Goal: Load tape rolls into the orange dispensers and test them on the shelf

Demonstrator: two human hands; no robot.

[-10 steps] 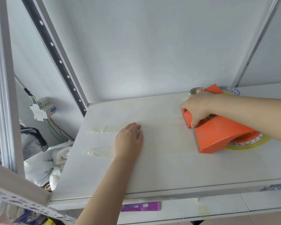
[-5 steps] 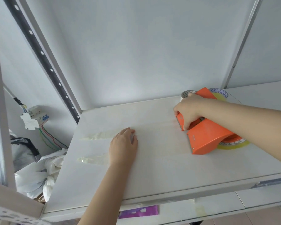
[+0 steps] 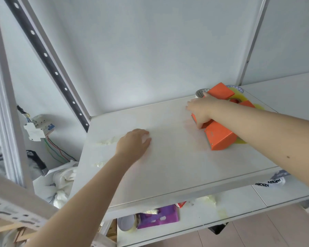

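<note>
On the white shelf my right hand grips an orange tape dispenser at the shelf's right side. A second orange dispenser with a yellowish tape roll lies just in front of it, and a third orange dispenser stands behind, next to a grey tape roll. My left hand lies flat on the shelf's middle, fingers together, pressing on a clear tape strip. Two crumpled tape ends show left of that hand.
A black perforated upright rises at the shelf's back left corner. A breaker box with wires hangs at left, above white cloth. On the lower shelf lie a purple pack and a tape roll.
The view has tilted down and the lower shelf has come into sight. My right hand with the dispenser has drawn slightly further right. The left hand stays pressed on the tape.
</note>
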